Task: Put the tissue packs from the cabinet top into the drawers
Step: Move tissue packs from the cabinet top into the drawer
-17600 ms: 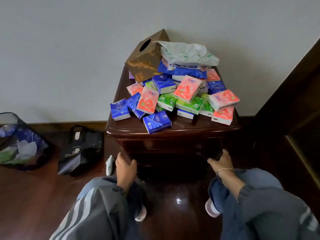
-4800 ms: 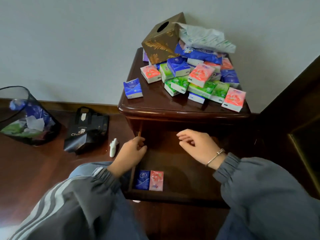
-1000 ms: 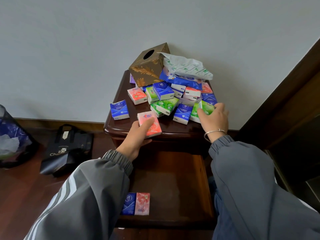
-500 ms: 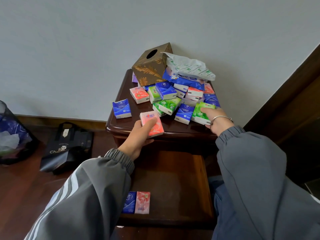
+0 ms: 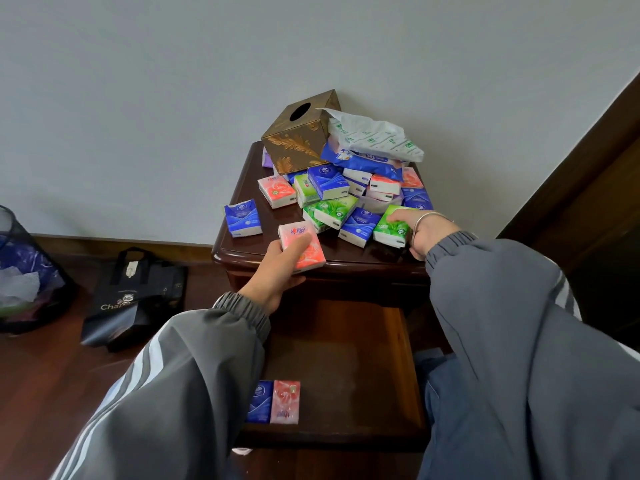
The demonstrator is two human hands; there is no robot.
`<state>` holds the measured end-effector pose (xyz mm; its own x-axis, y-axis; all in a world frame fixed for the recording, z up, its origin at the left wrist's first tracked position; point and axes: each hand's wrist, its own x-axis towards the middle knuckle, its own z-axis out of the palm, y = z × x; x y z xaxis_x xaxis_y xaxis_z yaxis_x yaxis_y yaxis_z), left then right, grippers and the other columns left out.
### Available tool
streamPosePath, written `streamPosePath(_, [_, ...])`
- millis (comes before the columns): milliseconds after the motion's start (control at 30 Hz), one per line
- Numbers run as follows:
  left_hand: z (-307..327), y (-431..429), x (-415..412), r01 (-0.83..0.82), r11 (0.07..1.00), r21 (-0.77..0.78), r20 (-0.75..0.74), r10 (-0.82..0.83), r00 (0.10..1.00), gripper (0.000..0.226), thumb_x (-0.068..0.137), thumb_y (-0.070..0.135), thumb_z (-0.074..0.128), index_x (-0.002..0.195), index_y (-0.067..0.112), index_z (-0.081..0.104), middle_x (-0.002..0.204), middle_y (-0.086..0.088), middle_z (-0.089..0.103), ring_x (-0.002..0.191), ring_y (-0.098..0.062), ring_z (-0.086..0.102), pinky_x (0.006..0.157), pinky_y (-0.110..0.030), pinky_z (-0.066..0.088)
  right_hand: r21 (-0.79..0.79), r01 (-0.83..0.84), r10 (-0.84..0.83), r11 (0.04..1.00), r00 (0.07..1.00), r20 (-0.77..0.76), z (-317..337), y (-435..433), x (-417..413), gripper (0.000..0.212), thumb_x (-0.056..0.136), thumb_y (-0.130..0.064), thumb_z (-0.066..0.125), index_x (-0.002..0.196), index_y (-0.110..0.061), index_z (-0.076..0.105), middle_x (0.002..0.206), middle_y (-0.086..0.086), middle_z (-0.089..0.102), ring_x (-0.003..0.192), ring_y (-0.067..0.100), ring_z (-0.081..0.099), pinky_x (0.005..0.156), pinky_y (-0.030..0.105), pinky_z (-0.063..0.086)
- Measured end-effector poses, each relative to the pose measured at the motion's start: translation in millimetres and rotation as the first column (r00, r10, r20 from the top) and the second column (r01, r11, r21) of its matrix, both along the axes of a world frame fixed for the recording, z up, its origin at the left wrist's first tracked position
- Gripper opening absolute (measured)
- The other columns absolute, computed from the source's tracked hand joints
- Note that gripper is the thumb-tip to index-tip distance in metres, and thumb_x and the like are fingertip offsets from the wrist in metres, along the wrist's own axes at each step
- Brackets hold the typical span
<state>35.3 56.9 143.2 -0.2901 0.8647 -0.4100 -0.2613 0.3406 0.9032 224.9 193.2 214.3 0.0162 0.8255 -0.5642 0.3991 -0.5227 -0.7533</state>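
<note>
Several small tissue packs, blue, green and pink, lie heaped on the dark wooden cabinet top (image 5: 242, 251). My left hand (image 5: 277, 271) grips a pink tissue pack (image 5: 304, 247) at the front edge of the top. My right hand (image 5: 420, 232) is closed over a green tissue pack (image 5: 391, 228) at the front right of the heap. One blue pack (image 5: 242, 218) sits alone at the left. Below, the open drawer (image 5: 346, 358) holds a blue pack (image 5: 260, 401) and a pink pack (image 5: 285, 401) side by side in its front left corner.
A gold tissue box (image 5: 298, 133) and large soft tissue bags (image 5: 374, 140) sit at the back of the top against the wall. On the floor at left are a black paper bag (image 5: 135, 299) and a mesh waste bin (image 5: 24, 271). Dark wood furniture stands at right.
My right hand has slid over the green pack and closed on it at the front right of the heap. My left hand keeps hold of the pink pack, barely moved.
</note>
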Motion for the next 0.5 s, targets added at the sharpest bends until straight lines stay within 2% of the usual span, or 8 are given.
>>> streamPosePath(33, [0.3,0.0,0.0,-0.002,1.0,0.0,0.003,0.002,1.0,0.06,0.084,0.051,0.061,0.134,0.022,0.043,0.12,0.0,0.064,0.106,-0.014,0.061,0.074,-0.03,0.05,0.01,0.05,-0.049,0.999,0.997,-0.063,-4.0,-1.7,-0.7,0.016,0.09,-0.018,0.059,0.091,-0.007,0.047,0.071,0.006,0.043,0.059,0.013,0.039,0.051,0.024,0.03])
streamPosePath(100, [1.4,0.0,0.1,-0.002,1.0,0.003,0.004,0.002,1.0,0.06,0.084,0.051,0.061,0.134,0.022,0.044,0.121,0.0,0.063,0.106,-0.014,0.061,0.074,-0.03,0.05,0.028,0.181,-0.169,0.983,0.957,-0.236,-12.6,-5.3,2.4,0.036,0.084,-0.018,0.065,0.116,-0.01,0.05,0.085,0.006,0.054,0.061,0.012,0.046,0.052,0.023,0.034])
streamPosePath(200, [1.1,-3.3,3.2,-0.004,0.999,0.045,0.006,0.004,1.0,0.058,0.087,0.047,0.06,0.135,0.02,0.043,0.12,-0.001,0.064,0.106,-0.015,0.062,0.077,-0.03,0.049,0.005,0.346,-0.303,0.938,0.831,-0.467,-16.9,-16.7,17.6,0.033,0.079,-0.023,0.07,0.106,-0.019,0.052,0.095,-0.001,0.059,0.069,0.007,0.053,0.056,0.023,0.036])
streamPosePath(267, [2.0,-13.1,6.2,0.003,0.994,0.107,0.025,-0.005,1.0,0.051,0.091,0.041,0.057,0.135,0.018,0.045,0.115,-0.001,0.066,0.1,-0.014,0.063,0.079,-0.029,0.048,-0.037,0.33,-0.28,0.943,0.731,-0.623,-14.1,-32.9,31.3,0.024,0.08,-0.022,0.071,0.099,-0.021,0.056,0.094,-0.002,0.063,0.078,0.007,0.06,0.059,0.023,0.043])
streamPosePath(333, [2.7,-29.3,5.0,0.038,0.986,0.165,0.094,-0.054,0.994,0.046,0.093,0.036,0.056,0.134,0.017,0.049,0.11,-0.002,0.067,0.097,-0.015,0.064,0.084,-0.03,0.05,-0.022,0.204,-0.152,0.979,0.647,-0.747,-13.6,-52.8,48.8,0.02,0.078,-0.014,0.069,0.098,-0.017,0.065,0.101,0.003,0.069,0.089,0.013,0.068,0.063,0.024,0.053])
streamPosePath(400, [1.6,-50.7,-2.7,0.069,0.976,0.205,0.177,-0.106,0.978,0.047,0.088,0.033,0.062,0.131,0.015,0.053,0.111,-0.009,0.068,0.1,-0.022,0.066,0.087,-0.033,0.055,0.012,-0.031,0.029,0.999,0.615,-0.788,-17.6,-79.3,67.5,0.026,0.073,-0.009,0.065,0.099,-0.01,0.072,0.106,0.013,0.071,0.096,0.023,0.07,0.069,0.033,0.058])
streamPosePath(433, [0.0,-61.9,-8.6,0.076,0.975,0.21,0.201,-0.119,0.972,0.047,0.085,0.032,0.064,0.128,0.014,0.055,0.112,-0.012,0.069,0.1,-0.024,0.067,0.083,-0.033,0.056,0.022,-0.164,0.124,0.986,0.647,-0.753,-21.6,-93.6,74.3,0.029,0.071,-0.01,0.066,0.099,-0.008,0.072,0.106,0.016,0.071,0.095,0.025,0.07,0.07,0.034,0.059])
streamPosePath(500, [-6.7,-83.8,-20.0,0.094,0.981,0.172,0.202,-0.129,0.971,0.048,0.081,0.033,0.066,0.125,0.014,0.058,0.111,-0.013,0.07,0.098,-0.024,0.069,0.076,-0.03,0.057,-0.031,-0.37,0.283,0.929,0.76,-0.585,-44.0,-120.7,78.9,0.035,0.065,-0.012,0.076,0.099,-0.008,0.072,0.102,0.015,0.073,0.091,0.024,0.071,0.068,0.03,0.058])
